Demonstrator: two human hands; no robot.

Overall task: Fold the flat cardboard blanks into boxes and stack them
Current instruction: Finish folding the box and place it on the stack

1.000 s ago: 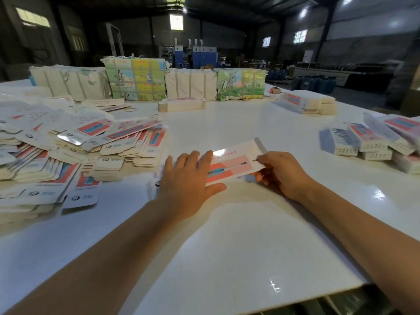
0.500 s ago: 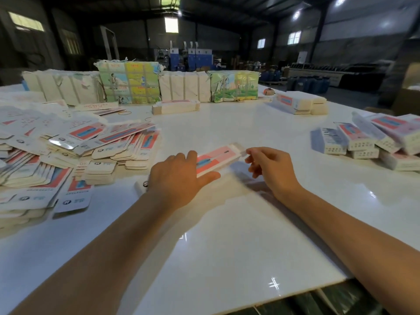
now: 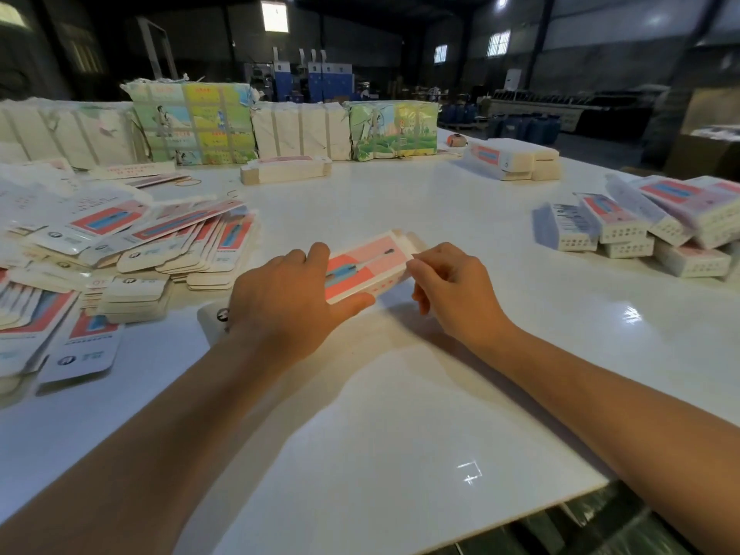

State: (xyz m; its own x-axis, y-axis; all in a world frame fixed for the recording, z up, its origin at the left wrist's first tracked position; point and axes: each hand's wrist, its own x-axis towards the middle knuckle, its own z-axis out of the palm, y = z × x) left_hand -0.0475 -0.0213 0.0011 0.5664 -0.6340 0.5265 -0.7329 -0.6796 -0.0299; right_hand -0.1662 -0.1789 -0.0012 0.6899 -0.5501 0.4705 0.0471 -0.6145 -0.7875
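Note:
A pink, red and blue printed cardboard blank lies at the middle of the white table, opened into a box shape with end flaps standing at its far right end. My left hand grips its left half, fingers over the top and thumb along the near side. My right hand is at the right end, fingers curled, fingertips pinching the near edge. A wide heap of flat blanks lies to the left. Folded boxes are piled at the right.
Wrapped bundles stand in a row along the table's far side, with a small stack of blanks in front and another stack at the far right. The table's near edge runs diagonally at the bottom right.
The blank has gone from flat to a raised box shape. My right hand moved from its far right end to the near edge, and both hands drew closer together.

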